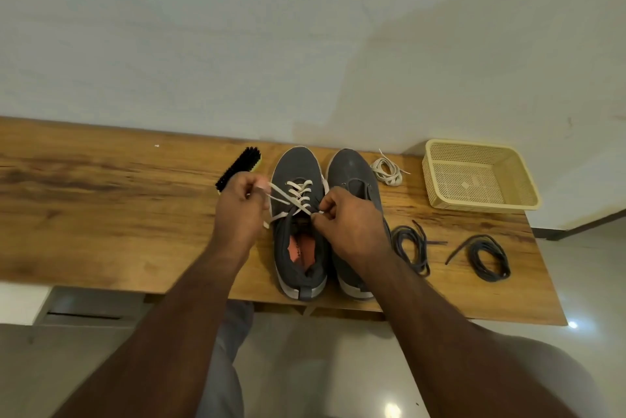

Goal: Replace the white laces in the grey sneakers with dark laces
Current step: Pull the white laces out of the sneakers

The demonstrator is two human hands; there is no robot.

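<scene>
Two sneakers [325, 221] side by side; two dark lace coils [411, 248], one white coil [387, 169]. Left hand [238, 211] and right hand [352, 224] each pinching the left sneaker's white lace [296, 197].

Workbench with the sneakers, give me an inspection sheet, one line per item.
Surface: wooden table, against a white wall.
Job's things: left sneaker still white-laced; right sneaker shows no white lace; coiled white lace; two dark lace coils.
Clutter: shoe brush; perforated basket, seemingly empty.
Grippers: left hand and right hand each pinch the white lace ends.
Cables: nothing seen.
Surroundings: tiled floor.
</scene>
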